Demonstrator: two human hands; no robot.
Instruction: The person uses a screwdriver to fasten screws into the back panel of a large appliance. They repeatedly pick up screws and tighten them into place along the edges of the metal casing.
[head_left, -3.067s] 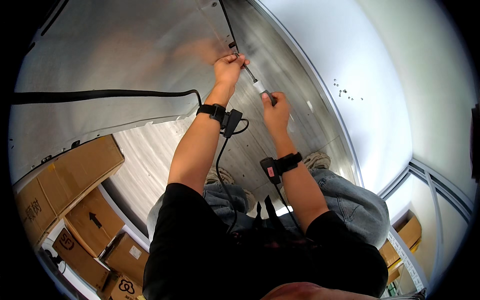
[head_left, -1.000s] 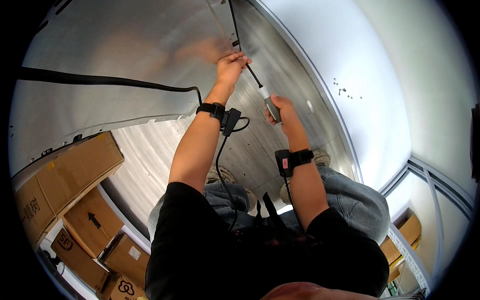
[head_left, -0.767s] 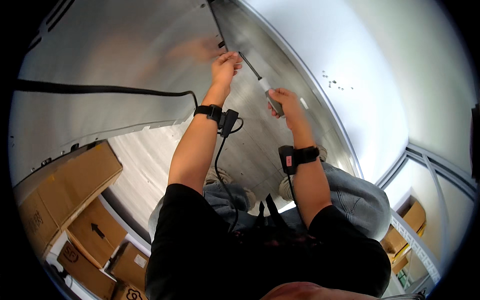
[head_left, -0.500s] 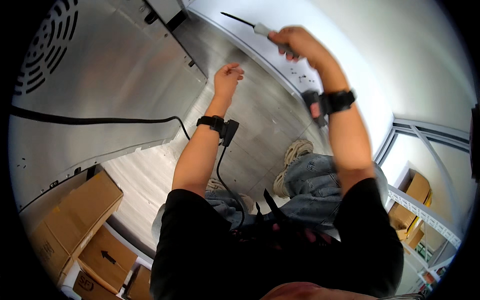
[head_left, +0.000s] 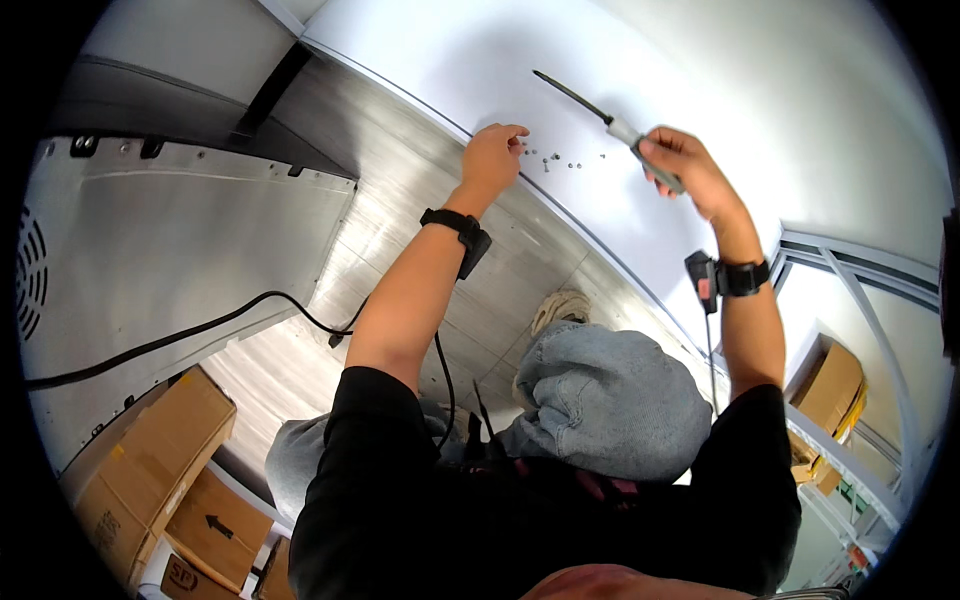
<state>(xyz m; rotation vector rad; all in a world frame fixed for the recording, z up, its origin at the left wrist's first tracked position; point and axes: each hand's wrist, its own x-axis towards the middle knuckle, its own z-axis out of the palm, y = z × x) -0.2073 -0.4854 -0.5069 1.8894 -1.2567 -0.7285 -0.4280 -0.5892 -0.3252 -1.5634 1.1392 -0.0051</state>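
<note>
My right hand (head_left: 690, 165) is closed around the grey handle of a screwdriver (head_left: 640, 150). The long dark shaft points up and to the left, above the white surface (head_left: 480, 70). My left hand (head_left: 492, 158) is over the near edge of that surface, right beside several small screws (head_left: 556, 157) scattered there. Its visible fingers are slightly bent and apart, and no object shows between them; the palm side is hidden. Black straps with small devices are on both wrists.
A metal panel cabinet (head_left: 190, 230) with vent slots stands at left, a black cable (head_left: 230, 312) crossing it. Cardboard boxes (head_left: 155, 460) are stacked at lower left. A white metal rack (head_left: 850, 440) holding a box stands at right. My knee is bent near the surface's edge.
My view has turned and my body is lower. The left hand has gone from above the floor to beside the screws. The right hand still holds the screwdriver, now farther right and lower.
</note>
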